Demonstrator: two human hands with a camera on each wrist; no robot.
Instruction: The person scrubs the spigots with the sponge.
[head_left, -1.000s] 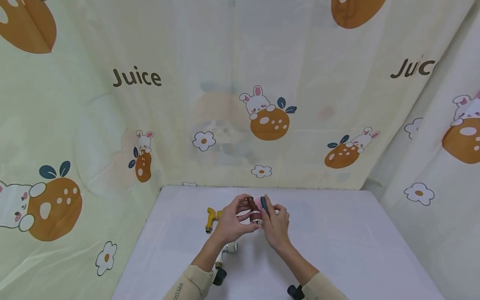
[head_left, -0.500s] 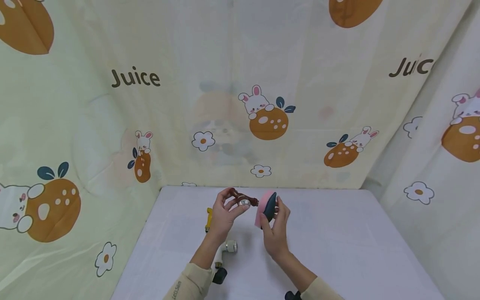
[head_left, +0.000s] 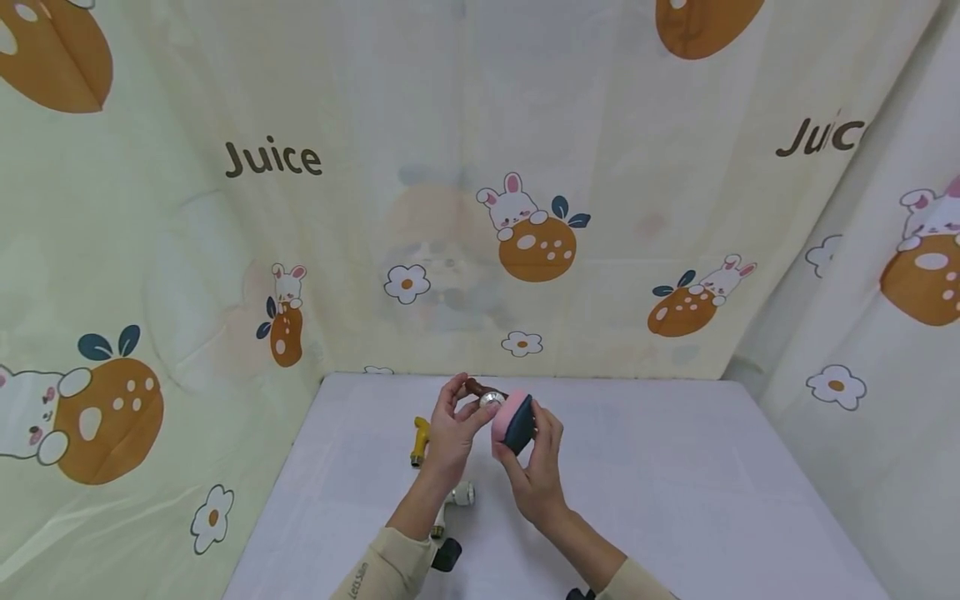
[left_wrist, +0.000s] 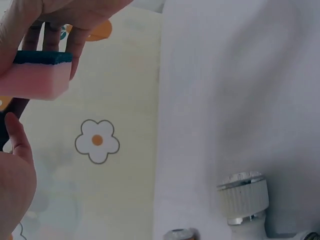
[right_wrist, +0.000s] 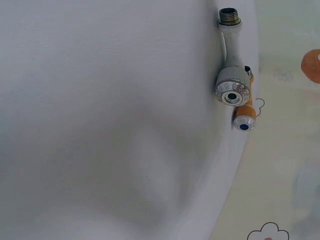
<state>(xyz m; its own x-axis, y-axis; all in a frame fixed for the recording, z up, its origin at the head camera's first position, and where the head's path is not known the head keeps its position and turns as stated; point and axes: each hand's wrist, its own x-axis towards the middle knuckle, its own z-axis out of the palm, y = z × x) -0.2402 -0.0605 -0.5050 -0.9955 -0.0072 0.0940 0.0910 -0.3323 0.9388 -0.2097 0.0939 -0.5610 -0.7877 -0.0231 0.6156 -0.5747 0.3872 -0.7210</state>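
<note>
My left hand (head_left: 447,437) holds a brown spray nozzle with a silver dial face (head_left: 491,399), raised over the far part of the table. Between the fingers and thumb of my right hand (head_left: 540,482) is a sponge (head_left: 512,422), pink on one side and dark teal on the other. Its pink side faces the nozzle and overlaps the dial's edge in the head view. In the left wrist view the sponge (left_wrist: 40,80) shows at upper left, above my left thumb, with a dark part of the nozzle (left_wrist: 14,112) behind. Neither hand appears in the right wrist view.
A yellow spray nozzle (head_left: 420,442) lies on the white table (head_left: 675,483) left of my hands. Nearer me lies a white spray nozzle (head_left: 459,495) with a threaded brass end. A black object (head_left: 447,555) is by my left sleeve. A printed curtain (head_left: 450,208) stands behind the table.
My left hand has turned the brown nozzle and moved slightly left. The right hand first drew the sponge away to the right, then brought it back left against the nozzle's side.
</note>
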